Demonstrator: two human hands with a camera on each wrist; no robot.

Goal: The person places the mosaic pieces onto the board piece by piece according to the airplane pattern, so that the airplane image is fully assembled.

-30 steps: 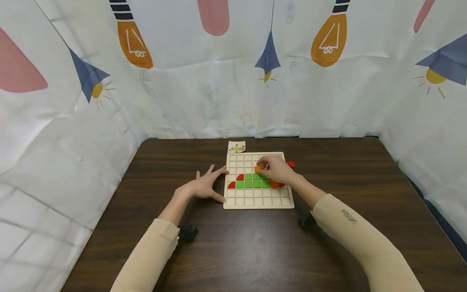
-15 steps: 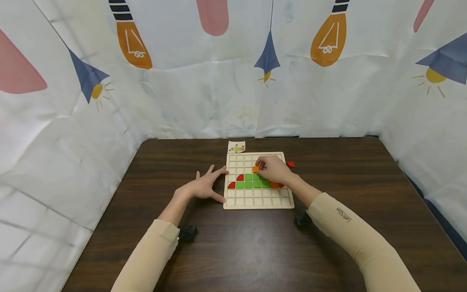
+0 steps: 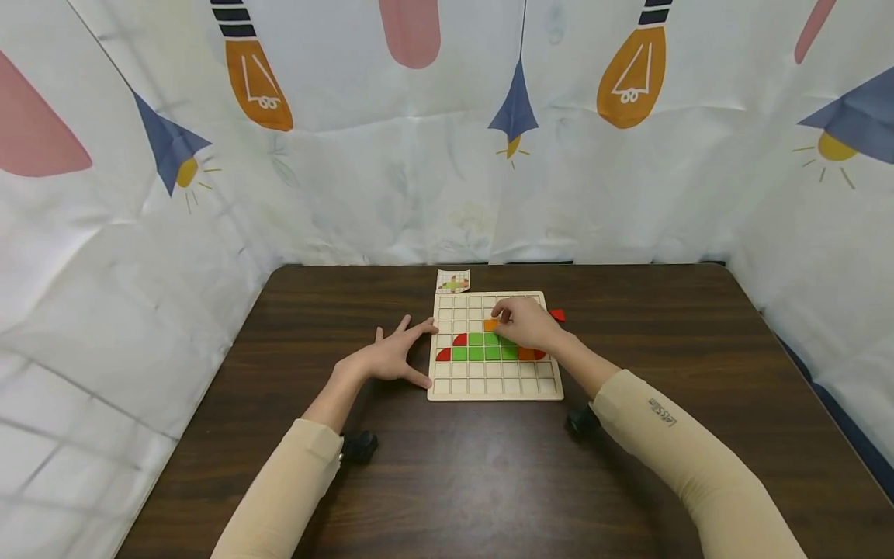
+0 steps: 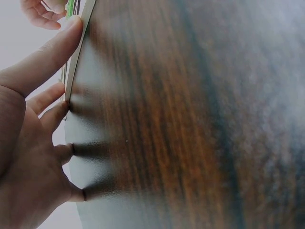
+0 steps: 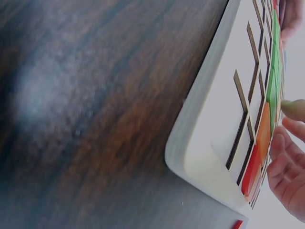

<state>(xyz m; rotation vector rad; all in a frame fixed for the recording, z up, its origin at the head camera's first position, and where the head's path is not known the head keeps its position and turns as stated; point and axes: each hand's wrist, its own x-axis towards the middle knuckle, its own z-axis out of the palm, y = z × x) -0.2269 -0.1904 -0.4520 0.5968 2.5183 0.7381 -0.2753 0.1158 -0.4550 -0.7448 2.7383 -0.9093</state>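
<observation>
A pale wooden grid board (image 3: 494,387) (image 5: 209,143) lies on the dark wooden table (image 3: 454,473). Two rows of its cells hold green squares (image 3: 482,347), red quarter-rounds (image 3: 444,355) and an orange piece (image 3: 526,354). My right hand (image 3: 525,324) hovers over the board's upper middle and pinches a small orange piece (image 3: 491,324) just above the green rows. My left hand (image 3: 391,355) (image 4: 33,143) lies flat on the table with spread fingers, its fingertips (image 4: 74,24) against the board's left edge.
A small pattern card (image 3: 452,281) lies just behind the board. A loose red piece (image 3: 556,314) rests on the table at the board's right side. Patterned cloth walls (image 3: 447,132) close in the table on three sides.
My right hand has shifted slightly left over the board with the orange piece. The left hand has stayed still.
</observation>
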